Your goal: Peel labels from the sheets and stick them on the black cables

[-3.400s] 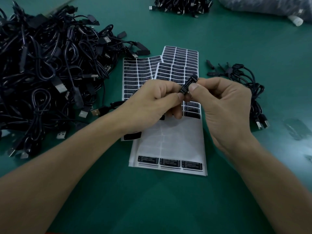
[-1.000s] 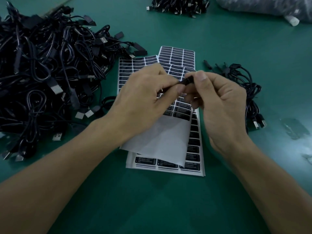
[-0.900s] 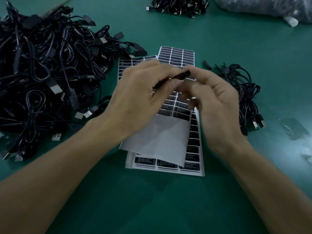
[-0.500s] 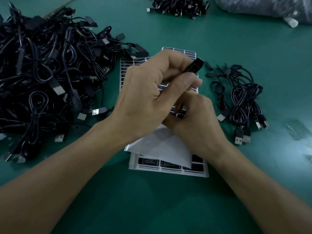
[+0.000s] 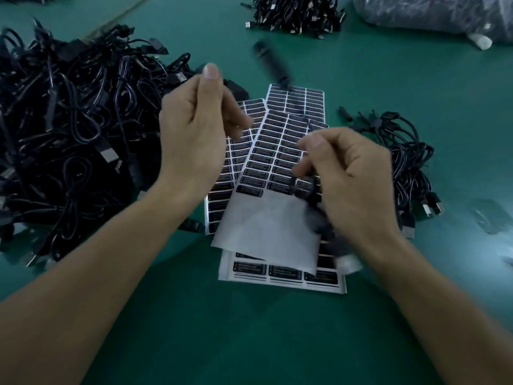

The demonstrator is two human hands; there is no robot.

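On the green table (image 5: 277, 343) a big heap of black cables (image 5: 69, 140) fills the left side, and overlapping label sheets (image 5: 266, 226) lie in the middle, with a smaller cable bundle (image 5: 410, 168) just to their right. Above the sheets the left hand (image 5: 194, 134) is raised, thumb up, fingers loosely curled with nothing visible in them. Lower, the right hand (image 5: 352, 184) pinches one blurred black cable (image 5: 305, 190), whose free end shows as a smear beyond the sheets' far edge.
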